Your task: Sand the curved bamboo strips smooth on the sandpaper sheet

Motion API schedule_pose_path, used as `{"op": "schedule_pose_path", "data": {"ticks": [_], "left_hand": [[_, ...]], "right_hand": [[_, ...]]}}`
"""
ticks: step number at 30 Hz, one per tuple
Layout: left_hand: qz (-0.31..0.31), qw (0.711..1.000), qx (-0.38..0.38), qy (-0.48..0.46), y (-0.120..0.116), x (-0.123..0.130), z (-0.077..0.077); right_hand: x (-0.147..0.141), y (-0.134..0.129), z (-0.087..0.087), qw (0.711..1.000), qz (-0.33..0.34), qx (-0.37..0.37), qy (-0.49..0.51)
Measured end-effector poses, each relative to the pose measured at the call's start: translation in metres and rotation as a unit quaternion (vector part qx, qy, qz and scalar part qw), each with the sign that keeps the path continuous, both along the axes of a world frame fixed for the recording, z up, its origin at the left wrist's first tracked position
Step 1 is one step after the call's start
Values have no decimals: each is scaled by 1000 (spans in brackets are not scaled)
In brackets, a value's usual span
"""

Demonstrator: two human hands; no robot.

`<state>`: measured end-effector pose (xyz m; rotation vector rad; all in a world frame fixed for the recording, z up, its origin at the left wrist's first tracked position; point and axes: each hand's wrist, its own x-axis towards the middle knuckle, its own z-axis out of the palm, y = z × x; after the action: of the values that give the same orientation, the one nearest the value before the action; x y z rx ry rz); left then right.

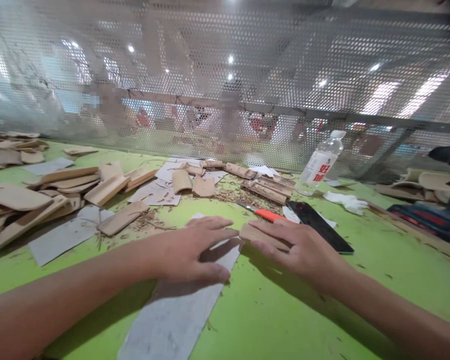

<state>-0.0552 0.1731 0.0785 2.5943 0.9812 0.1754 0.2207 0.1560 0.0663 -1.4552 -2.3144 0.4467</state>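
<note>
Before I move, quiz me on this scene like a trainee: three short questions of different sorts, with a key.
1. Which hand is holding the pale wooden piece?
A) left
B) right
C) neither

2. True or false: in this view, the black phone lies to the right of the orange-handled cutter.

3. Fill in the blank: the large lettering on the clear bottle is ____.

Key:
1. B, the right hand
2. True
3. red
</note>
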Motion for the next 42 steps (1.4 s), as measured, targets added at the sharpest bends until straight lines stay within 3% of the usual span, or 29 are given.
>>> {"op": "schedule_pose_path", "data": {"ticks": [4,15,28,42], "left_hand": [[-34,995,-86,39,-1,-1,-5],[-3,994,-93,65,-4,-1,-7],[20,992,-92,82,-7,2,-2],[21,993,-88,79,-8,3,-8]], "right_hand": [[3,1,-7,999,12,25,-44],[-5,-5,-14,981,0,54,-189],[-13,-11,-16,979,13,104,-175],[-30,-21,-10,967,22,134,-216]]}}
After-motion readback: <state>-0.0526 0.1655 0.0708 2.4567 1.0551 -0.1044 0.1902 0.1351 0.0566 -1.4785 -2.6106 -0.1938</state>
